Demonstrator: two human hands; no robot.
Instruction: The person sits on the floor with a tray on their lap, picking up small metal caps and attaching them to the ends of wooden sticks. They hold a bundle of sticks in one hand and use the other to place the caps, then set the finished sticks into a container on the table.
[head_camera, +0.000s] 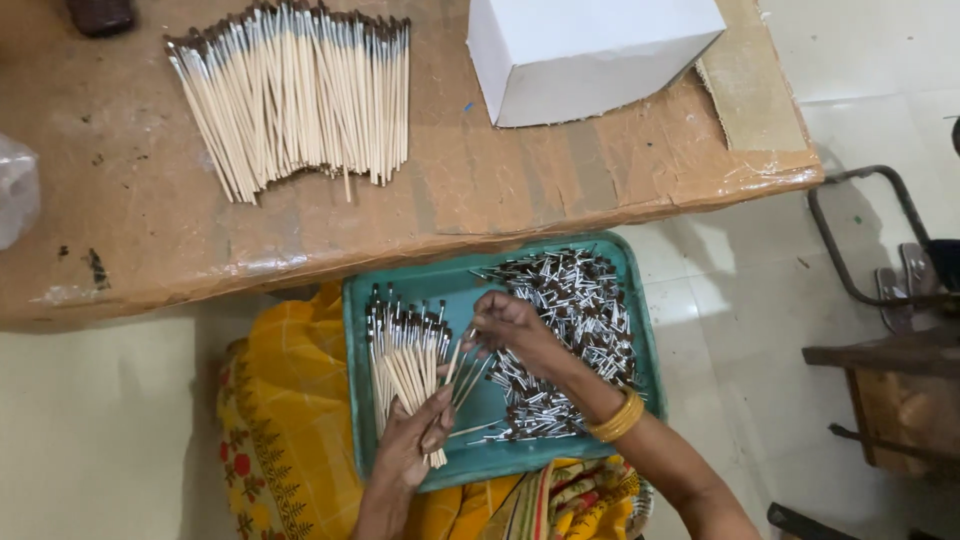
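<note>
A teal plastic tray (360, 380) rests on the person's lap, over yellow patterned cloth (285, 420). The left hand (412, 445) is clenched around a bundle of thin wooden sticks (405, 365) — the sticks fan upward toward 12 o'clock, their far ends capped with silver ferrules and dark tips, and the bundle lies over the left half of the tray. The right hand (508, 325), with a gold bangle (618, 418) on its wrist, pinches a single stick (455, 362) between fingertips and thumb; that stick slants down toward 7 o'clock and meets the bundle near the left hand's thumb.

At 3 o'clock from the right hand, filling the right half of the tray, lies a loose heap of small silver ferrules with dark ends (580, 310). A few stray sticks lie on the tray floor between the two hands.

Beyond the tray, at 12 o'clock, stands a brown table covered in taped cardboard (480, 190). On it, at 11 o'clock, a wide fanned pile of finished sticks (290, 95) lies with the dark tips pointing away. A white cardboard box (580, 55) sits at 1 o'clock — well apart from the pile.
</note>
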